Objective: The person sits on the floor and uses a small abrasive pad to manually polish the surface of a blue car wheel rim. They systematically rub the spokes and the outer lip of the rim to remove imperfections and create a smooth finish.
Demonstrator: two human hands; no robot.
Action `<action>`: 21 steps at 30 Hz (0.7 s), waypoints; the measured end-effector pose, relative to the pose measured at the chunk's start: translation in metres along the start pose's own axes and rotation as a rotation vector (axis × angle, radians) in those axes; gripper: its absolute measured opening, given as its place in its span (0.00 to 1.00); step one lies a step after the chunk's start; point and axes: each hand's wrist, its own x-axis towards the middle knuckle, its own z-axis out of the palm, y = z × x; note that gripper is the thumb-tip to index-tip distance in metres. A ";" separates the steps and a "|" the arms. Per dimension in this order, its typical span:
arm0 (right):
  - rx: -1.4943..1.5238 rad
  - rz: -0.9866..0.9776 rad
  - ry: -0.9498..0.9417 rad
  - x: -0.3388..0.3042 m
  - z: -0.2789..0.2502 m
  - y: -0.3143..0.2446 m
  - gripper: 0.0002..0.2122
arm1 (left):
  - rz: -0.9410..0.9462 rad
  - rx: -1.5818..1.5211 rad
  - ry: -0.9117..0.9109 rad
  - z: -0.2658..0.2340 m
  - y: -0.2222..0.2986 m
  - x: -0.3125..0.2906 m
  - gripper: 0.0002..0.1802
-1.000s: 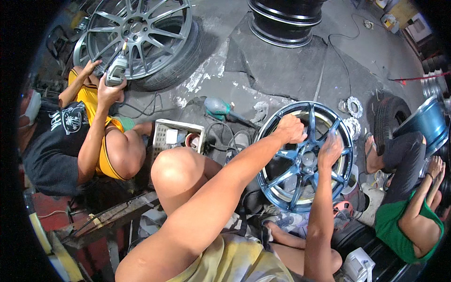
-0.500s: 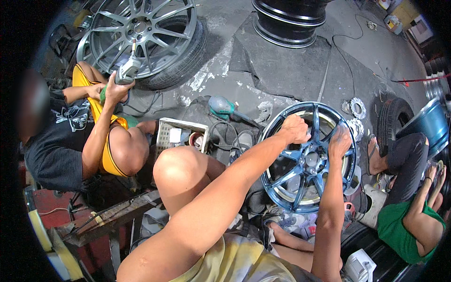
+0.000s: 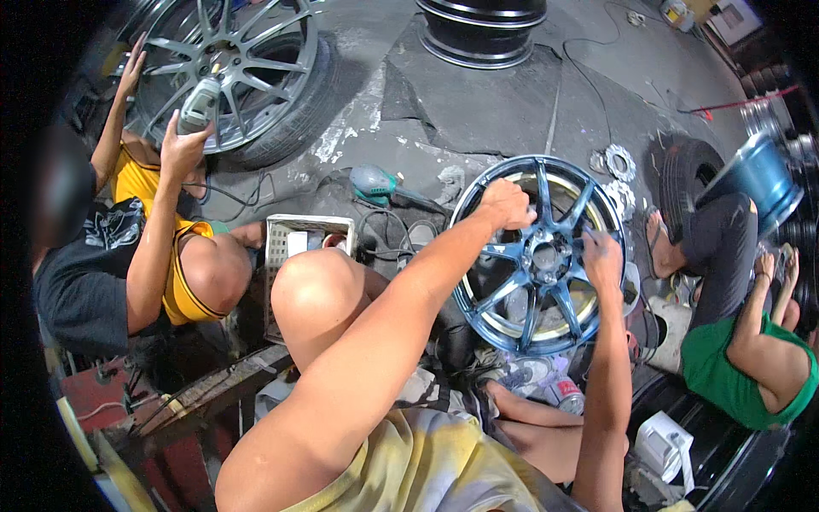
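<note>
A blue multi-spoke wheel rim (image 3: 563, 300) sits tilted in front of me, a pale inner band showing behind its spokes. My left hand (image 3: 507, 204) is closed on the upper left of the rim, at the outer edge and a spoke. On the right side, my right hand (image 3: 603, 256) is at a spoke near the hub, fingers curled and pressed together. Whatever those fingers may hold is too small to make out. A grey and teal power tool (image 3: 373, 184) with a cord lies on the floor left of the rim.
A white basket (image 3: 275, 235) with items stands left of my knee. At the far left, a person holds a power tool (image 3: 200, 104) against a large grey wheel (image 3: 256, 61). To the right sits a person in green, near a tyre (image 3: 680, 183) and a blue wheel barrel (image 3: 751, 183). Stacked black rims (image 3: 482, 34) stand behind.
My right hand has moved from the rim's upper right edge inward toward the hub. My left hand keeps its place. The person at left has raised one hand beside the grey wheel. The view has shifted.
</note>
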 end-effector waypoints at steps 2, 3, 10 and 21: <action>-0.013 0.186 -0.079 -0.033 -0.059 -0.025 0.11 | -0.011 0.008 0.001 0.002 -0.008 -0.004 0.31; 0.005 0.227 -0.068 -0.054 -0.084 -0.025 0.10 | -0.005 0.015 0.003 0.002 -0.009 -0.006 0.31; -0.215 0.464 0.171 -0.197 -0.195 0.016 0.10 | -0.013 0.057 0.003 -0.001 0.010 0.000 0.31; 0.020 0.410 0.209 -0.174 -0.201 -0.043 0.06 | 0.261 -0.040 0.487 0.001 0.019 -0.007 0.21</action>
